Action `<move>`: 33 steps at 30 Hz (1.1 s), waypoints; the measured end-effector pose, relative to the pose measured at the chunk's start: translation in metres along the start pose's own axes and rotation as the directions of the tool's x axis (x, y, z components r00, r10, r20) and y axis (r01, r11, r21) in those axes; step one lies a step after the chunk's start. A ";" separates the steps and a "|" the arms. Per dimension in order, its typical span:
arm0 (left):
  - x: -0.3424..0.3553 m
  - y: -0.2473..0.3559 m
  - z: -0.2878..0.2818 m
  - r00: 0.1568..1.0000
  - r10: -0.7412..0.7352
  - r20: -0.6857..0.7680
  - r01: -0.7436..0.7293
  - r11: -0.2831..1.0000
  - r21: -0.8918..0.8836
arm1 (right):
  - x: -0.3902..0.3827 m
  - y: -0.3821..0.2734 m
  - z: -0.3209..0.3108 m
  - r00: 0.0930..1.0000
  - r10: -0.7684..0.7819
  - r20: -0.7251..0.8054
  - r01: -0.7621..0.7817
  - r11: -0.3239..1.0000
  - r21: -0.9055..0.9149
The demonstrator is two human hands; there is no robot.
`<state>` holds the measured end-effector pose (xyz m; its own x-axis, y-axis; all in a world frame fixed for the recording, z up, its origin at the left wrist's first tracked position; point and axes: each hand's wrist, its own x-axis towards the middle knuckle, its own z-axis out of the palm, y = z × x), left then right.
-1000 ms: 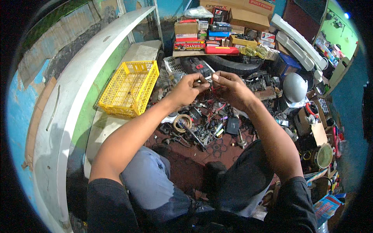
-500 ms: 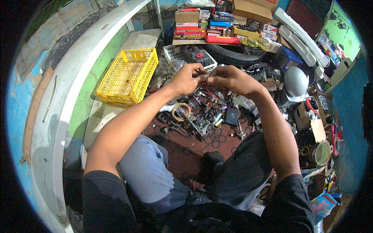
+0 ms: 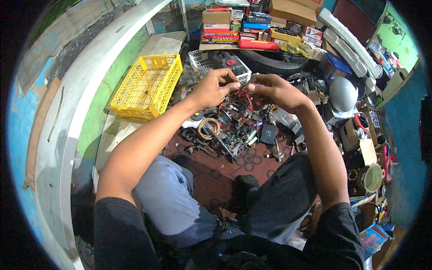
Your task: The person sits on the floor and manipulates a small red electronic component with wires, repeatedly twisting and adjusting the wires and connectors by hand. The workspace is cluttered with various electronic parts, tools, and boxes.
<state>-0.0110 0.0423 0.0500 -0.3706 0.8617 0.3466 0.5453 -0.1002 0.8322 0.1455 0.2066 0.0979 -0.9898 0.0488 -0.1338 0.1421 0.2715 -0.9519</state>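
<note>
Between the bare left hand [image 3: 214, 88] and the bare right hand [image 3: 276, 93] showed some thin, red, plastic-coated wires [image 3: 250, 101]. I could not tell if they hung from the fingers or lay on the big heap of dark metal and plastic parts [image 3: 231, 130] under them. The two hands were apart, each with its thumb bent toward its fingers, and I could not see if either pinched something tiny.

To me the wires looked very light and bendy, so they would likely flop about. Their smooth coat might slip a little. A good place to take hold seemed to be the red coat near an end, with thumb and finger. A hard tug could snap the thin metal inside or catch on the heap. Past the hands sat a white plastic basket with holes [image 3: 196, 60]. Left of the left hand was a yellow plastic crate [image 3: 167, 93].
</note>
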 end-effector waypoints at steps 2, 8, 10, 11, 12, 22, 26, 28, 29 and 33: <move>-0.002 0.001 0.002 0.999 0.039 0.009 -0.040 0.996 0.077 | 0.001 0.006 -0.005 0.995 -0.066 0.072 0.079 0.978 -0.193; -0.003 0.000 -0.001 0.989 -0.147 0.031 0.150 0.980 -0.133 | -0.001 0.008 -0.011 0.987 -0.154 0.052 0.149 0.986 0.079; -0.002 0.005 -0.006 0.990 -0.144 0.004 0.144 0.986 -0.082 | 0.002 0.022 -0.018 0.988 -0.150 -0.023 0.146 0.901 0.409; -0.001 0.009 -0.007 0.990 -0.142 -0.008 0.141 0.988 -0.058 | 0.001 0.028 -0.023 0.986 -0.165 0.034 0.136 0.897 0.420; 0.001 0.005 -0.006 0.992 -0.124 0.021 0.125 0.991 -0.043 | -0.001 0.034 -0.028 0.979 -0.181 0.090 0.125 0.894 0.431; -0.002 0.004 -0.012 0.998 -0.058 -0.019 0.057 0.996 -0.064 | -0.001 0.032 -0.026 0.958 -0.282 0.042 0.186 0.729 0.659; -0.005 -0.001 -0.002 0.998 0.017 0.060 -0.015 1.000 -0.025 | -0.005 0.026 -0.021 0.984 -0.160 0.072 0.107 0.873 0.476; -0.004 0.007 -0.007 0.990 -0.140 0.017 0.140 0.990 -0.003 | -0.001 0.023 -0.012 0.963 -0.258 -0.081 0.249 0.726 0.641; -0.003 0.010 -0.009 0.977 -0.215 -0.003 0.215 0.977 0.005 | 0.001 0.023 -0.010 0.942 -0.293 -0.167 0.322 0.635 0.703; -0.001 -0.002 -0.004 0.998 -0.058 -0.007 0.057 0.991 -0.119 | 0.004 0.035 -0.048 0.912 -0.410 -0.012 0.210 0.442 0.872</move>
<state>-0.0143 0.0398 0.0500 -0.4069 0.8626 0.3006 0.4297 -0.1097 0.8963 0.1472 0.2620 0.0774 -0.9609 -0.0554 0.2714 -0.1539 -0.7079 -0.6893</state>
